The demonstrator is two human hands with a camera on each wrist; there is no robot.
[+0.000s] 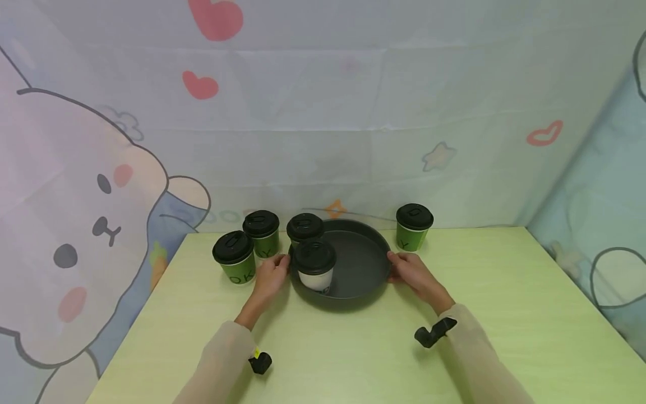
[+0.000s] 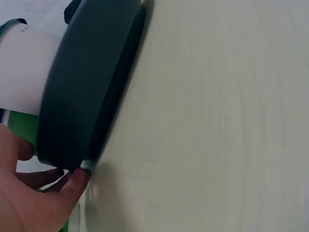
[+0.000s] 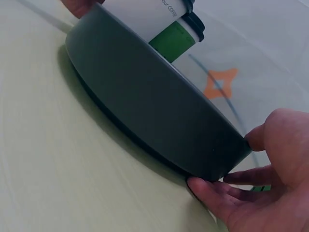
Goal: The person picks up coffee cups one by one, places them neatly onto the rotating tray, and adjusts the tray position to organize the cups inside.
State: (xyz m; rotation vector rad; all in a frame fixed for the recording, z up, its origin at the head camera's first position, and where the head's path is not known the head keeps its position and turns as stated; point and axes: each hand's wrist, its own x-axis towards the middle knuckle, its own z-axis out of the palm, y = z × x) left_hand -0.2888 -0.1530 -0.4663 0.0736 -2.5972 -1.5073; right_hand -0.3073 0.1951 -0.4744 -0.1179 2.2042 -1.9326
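Note:
A round dark grey tray (image 1: 358,264) with a raised rim lies between both hands at the far part of the table. My left hand (image 1: 270,278) grips its left edge, the fingertips (image 2: 77,181) tucked at the bottom edge. On the opposite side my right hand (image 1: 414,275) holds the tray, thumb near the rim and fingers at the underside in the right wrist view. Inside, at the tray's left, stands a white paper cup (image 1: 317,280) with a black lid. Behind it is a green cup (image 3: 174,43), also black-lidded and partly hidden by the white one.
Two green lidded cups, one in front (image 1: 239,269) and one behind (image 1: 266,245), stand left of the tray, close to my left hand. Another green cup (image 1: 411,238) is beyond my right hand. A printed cloth (image 1: 323,112) hangs behind the pale yellow-green table (image 1: 504,314).

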